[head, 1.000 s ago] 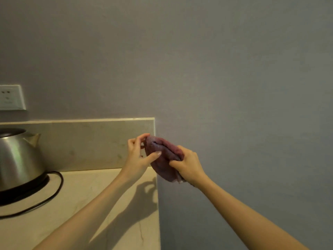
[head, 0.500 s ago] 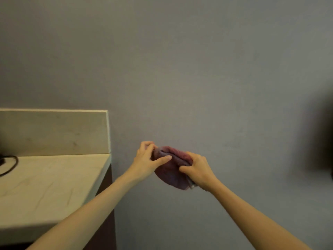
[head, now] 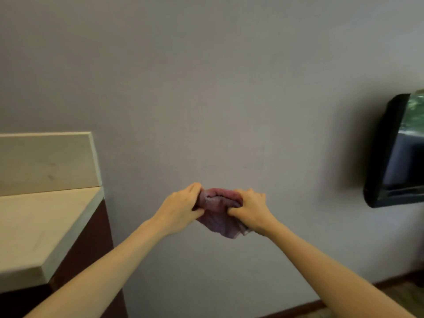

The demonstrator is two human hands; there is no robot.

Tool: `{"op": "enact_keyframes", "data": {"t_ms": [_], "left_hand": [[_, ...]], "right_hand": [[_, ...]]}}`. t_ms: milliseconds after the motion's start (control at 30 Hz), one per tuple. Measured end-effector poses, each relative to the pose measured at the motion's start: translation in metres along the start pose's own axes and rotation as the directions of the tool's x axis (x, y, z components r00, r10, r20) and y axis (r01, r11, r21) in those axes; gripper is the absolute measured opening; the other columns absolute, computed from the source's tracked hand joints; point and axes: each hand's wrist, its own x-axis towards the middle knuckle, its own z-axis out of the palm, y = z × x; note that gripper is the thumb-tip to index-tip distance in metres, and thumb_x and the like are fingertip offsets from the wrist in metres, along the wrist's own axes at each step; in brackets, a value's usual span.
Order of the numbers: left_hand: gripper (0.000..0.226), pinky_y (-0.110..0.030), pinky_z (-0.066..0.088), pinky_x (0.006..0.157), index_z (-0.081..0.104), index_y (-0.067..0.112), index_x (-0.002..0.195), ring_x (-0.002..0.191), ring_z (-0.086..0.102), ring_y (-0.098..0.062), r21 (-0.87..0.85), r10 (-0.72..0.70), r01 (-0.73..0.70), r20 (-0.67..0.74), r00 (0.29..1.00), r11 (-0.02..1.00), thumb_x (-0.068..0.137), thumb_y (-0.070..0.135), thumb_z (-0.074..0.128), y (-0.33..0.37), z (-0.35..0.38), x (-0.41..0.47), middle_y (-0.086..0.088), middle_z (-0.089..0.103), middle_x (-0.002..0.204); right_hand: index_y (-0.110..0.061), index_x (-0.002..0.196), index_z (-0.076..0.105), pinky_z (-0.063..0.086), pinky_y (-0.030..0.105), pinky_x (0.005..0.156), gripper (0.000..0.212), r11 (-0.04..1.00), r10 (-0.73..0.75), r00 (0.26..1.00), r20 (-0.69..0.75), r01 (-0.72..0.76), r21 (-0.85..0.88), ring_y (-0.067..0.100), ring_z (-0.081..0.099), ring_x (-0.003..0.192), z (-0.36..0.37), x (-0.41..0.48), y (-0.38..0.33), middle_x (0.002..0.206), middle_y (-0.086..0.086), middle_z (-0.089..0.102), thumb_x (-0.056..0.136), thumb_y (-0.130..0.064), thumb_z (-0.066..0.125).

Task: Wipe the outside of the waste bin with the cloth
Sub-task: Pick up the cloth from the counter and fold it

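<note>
A bunched purple-red cloth (head: 219, 211) hangs in front of the grey wall, held between both hands at arm's length. My left hand (head: 181, 208) pinches its left end and my right hand (head: 251, 208) grips its right end, with a fold drooping below. No waste bin can be made out in the frame.
A pale stone counter (head: 39, 228) with a raised backsplash (head: 46, 161) and dark cabinet side (head: 91, 246) stands at the left. A black wall-mounted screen (head: 397, 150) sits at the right edge. A dark skirting board (head: 344, 292) and a strip of floor show at lower right.
The view has swung right: the kettle and socket left the frame, the counter slid left, and the black screen came into view. Both hands stay on the cloth.
</note>
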Motion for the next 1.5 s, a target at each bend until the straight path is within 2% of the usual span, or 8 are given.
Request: {"op": "enact_keyframes", "data": {"t_ms": [233,300,433,633,1033,1167,1333,1500], "left_hand": [[0.019,-0.037,0.037,0.064,0.046,0.014,0.083,0.076,0.054,-0.031,-0.213,-0.144,0.126,-0.072,0.987,0.969,0.074,0.017,0.062,0.001,0.015,-0.002,-0.004,0.060,0.081],[0.017,-0.035,0.035,0.062,0.046,0.014,0.081,0.071,0.051,-0.028,-0.270,-0.178,0.153,-0.070,0.982,0.951,0.073,0.015,0.062,-0.004,0.019,-0.005,-0.001,0.057,0.076],[0.013,-0.034,0.036,0.061,0.049,0.017,0.078,0.068,0.052,-0.022,-0.420,-0.264,0.226,-0.033,0.964,0.879,0.070,0.022,0.058,-0.015,0.022,-0.011,0.001,0.059,0.071],[0.013,-0.047,0.050,0.063,0.055,0.011,0.078,0.064,0.051,-0.016,-0.687,-0.318,0.305,0.112,0.942,0.660,0.066,0.017,0.059,-0.031,0.029,-0.021,-0.007,0.060,0.066],[0.016,-0.016,0.040,0.066,0.064,0.008,0.089,0.077,0.056,-0.013,-0.526,-0.257,0.298,0.151,0.955,0.797,0.075,0.001,0.064,-0.025,0.086,-0.046,-0.004,0.067,0.083],[0.016,-0.018,0.042,0.069,0.061,0.008,0.096,0.083,0.059,-0.014,-0.549,-0.348,0.406,0.211,0.913,0.731,0.080,0.004,0.063,-0.023,0.130,-0.058,-0.004,0.068,0.090],[0.020,-0.028,0.046,0.078,0.056,0.006,0.101,0.087,0.058,-0.018,-0.602,-0.497,0.556,0.283,0.820,0.573,0.083,0.000,0.061,-0.031,0.189,-0.078,-0.008,0.065,0.094],[0.021,-0.020,0.045,0.066,0.055,-0.003,0.106,0.083,0.055,-0.020,-0.632,-0.505,0.590,0.339,0.794,0.503,0.085,-0.001,0.060,-0.045,0.259,-0.109,-0.009,0.059,0.091]], "right_hand": [[-0.009,0.096,0.054,0.040,0.016,0.058,0.030,0.973,0.061,0.995,0.081,-0.078,0.218,0.022,0.057,0.081,0.022,-0.011,0.014,0.089,0.005,0.064,0.071,-0.010,0.071],[-0.013,0.102,0.053,0.041,0.009,0.060,0.038,0.967,0.062,0.989,0.137,-0.093,0.237,0.018,0.058,0.084,0.032,-0.011,0.013,0.094,0.001,0.064,0.071,-0.012,0.076],[-0.018,0.117,0.056,0.050,0.027,0.082,0.055,0.963,0.039,0.989,0.143,-0.076,0.260,0.015,0.064,0.097,0.056,-0.012,0.006,0.107,0.000,0.070,0.068,-0.022,0.080],[-0.019,0.098,0.053,0.044,0.009,0.063,0.050,0.921,0.117,0.982,0.151,-0.164,0.354,0.006,0.059,0.078,0.079,-0.012,0.000,0.087,-0.009,0.064,0.056,-0.029,0.077],[-0.014,0.094,0.068,0.051,0.030,0.066,0.033,0.936,0.128,0.979,0.160,-0.173,0.307,0.018,0.066,0.077,0.122,-0.036,0.051,0.081,0.005,0.072,0.062,-0.007,0.066],[-0.014,0.084,0.068,0.043,0.021,0.055,0.025,0.919,0.148,0.978,0.145,-0.190,0.345,0.001,0.054,0.061,0.143,-0.041,0.085,0.067,-0.004,0.065,0.061,-0.005,0.065],[-0.011,0.086,0.070,0.038,0.011,0.050,0.025,0.917,0.167,0.977,0.135,-0.204,0.342,0.000,0.053,0.061,0.179,-0.047,0.130,0.067,-0.002,0.064,0.064,0.000,0.066],[-0.018,0.088,0.070,0.039,0.014,0.051,0.028,0.927,0.161,0.982,0.104,-0.186,0.327,0.009,0.058,0.064,0.229,-0.058,0.181,0.066,-0.006,0.063,0.064,-0.004,0.067]]}}
